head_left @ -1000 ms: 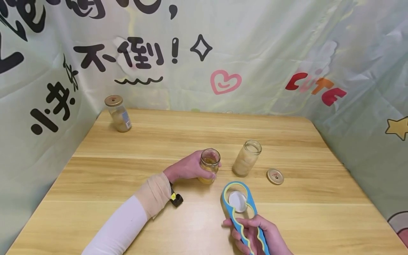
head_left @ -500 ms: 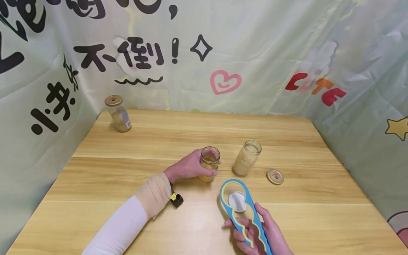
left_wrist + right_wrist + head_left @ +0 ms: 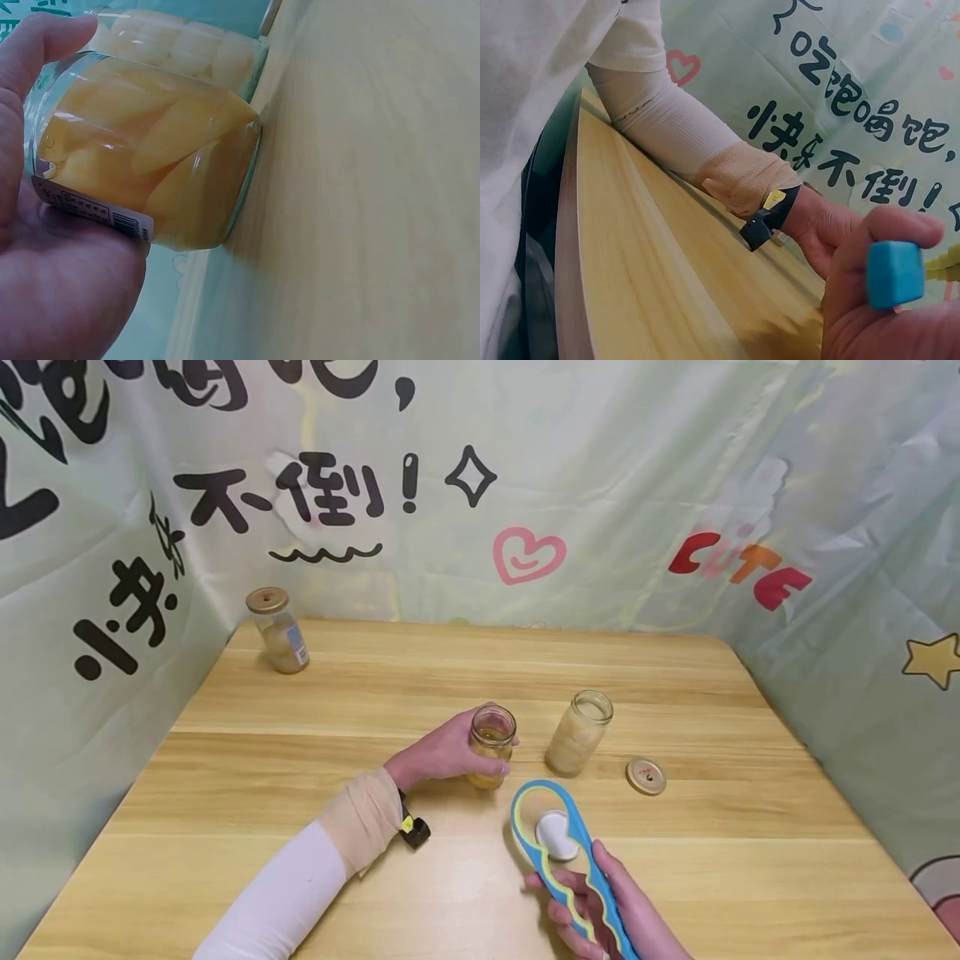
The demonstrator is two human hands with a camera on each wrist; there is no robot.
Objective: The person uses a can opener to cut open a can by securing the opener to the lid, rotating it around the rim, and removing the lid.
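In the head view my left hand (image 3: 442,747) grips a lidless glass jar (image 3: 491,756) from its left side. Yellow fruit pieces fill this jar in the left wrist view, and a barcode label shows low on its side. Whether its base touches the table cannot be told. My right hand (image 3: 626,902) holds a blue and yellow jar opener (image 3: 577,827), thumb along its right edge and fingers beneath. A white lid (image 3: 557,837) lies on the table, seen through the opener's ring. In the right wrist view only the opener's blue end (image 3: 895,274) shows.
A second lidless jar (image 3: 579,739) with pale contents stands right of the held one. Beside it lies a gold lid (image 3: 646,776). At the far left corner of the wooden table (image 3: 405,677) stands a gold-lidded jar (image 3: 281,639). Printed cloth (image 3: 600,460) surrounds the table.
The opener has shifted a little left and away from me, and my right thumb now lies straighter along its edge. The jar in my left hand has risen slightly in view.
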